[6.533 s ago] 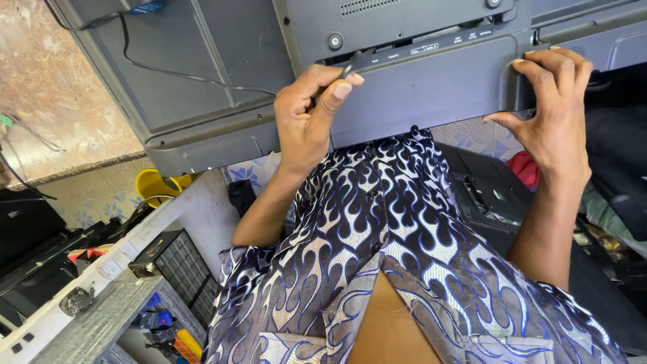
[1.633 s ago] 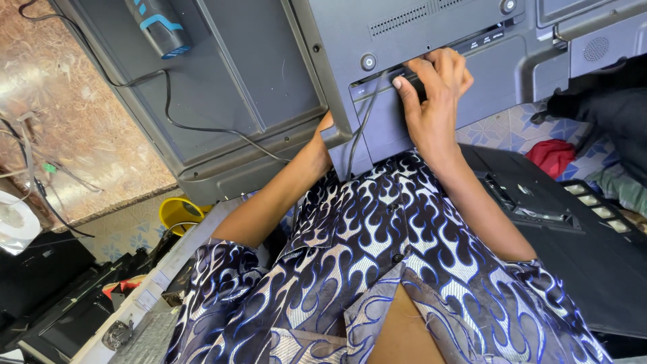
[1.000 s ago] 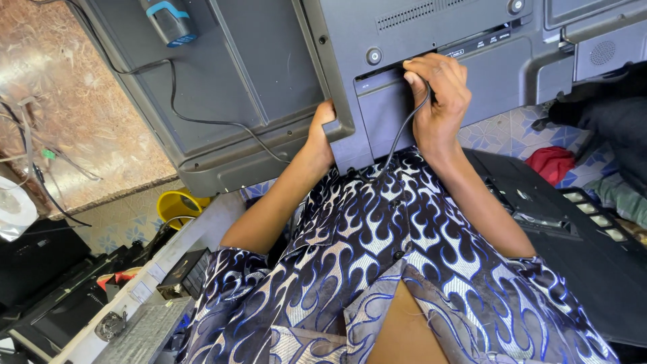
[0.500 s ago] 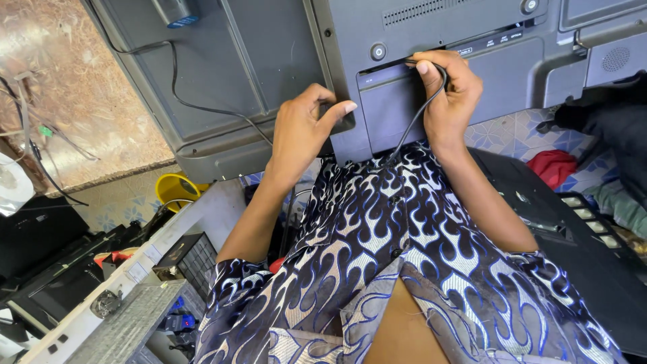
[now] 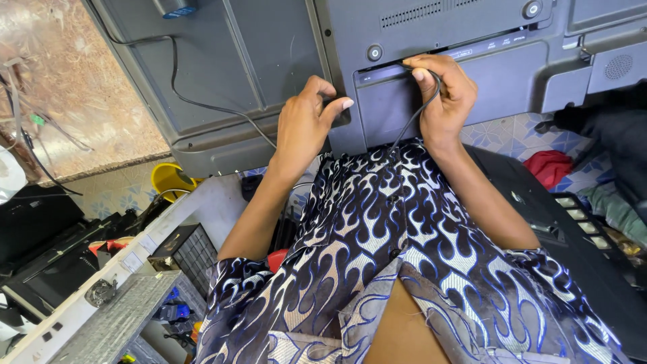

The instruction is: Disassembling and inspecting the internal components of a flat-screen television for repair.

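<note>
The grey TV back (image 5: pixel 472 81) stands upright against the person's lap, its long axis running left to right across the view; the recessed port strip (image 5: pixel 431 57) runs along that same axis, just above both hands. The right hand (image 5: pixel 441 94) is closed on a thin black cable (image 5: pixel 412 118), fingertips pressed to the strip at the cable's upper end; the cable drops from there down toward the patterned cloth (image 5: pixel 404 256) on the lap. The left hand (image 5: pixel 303 128) sits lower and to the left, fingers curled narrow around the panel's left edge, thumb extended; whether it grips anything small cannot be told. The right hand is the nearer to the strip, touching it; the left is beside it, apart from the cable. A second grey TV back (image 5: pixel 222 74) leans behind to the left, with its own cord (image 5: pixel 202 108) trailing across it; a yellow tub (image 5: pixel 172 178) stands below it; a cluttered desk (image 5: pixel 101 296) lies at lower left.
</note>
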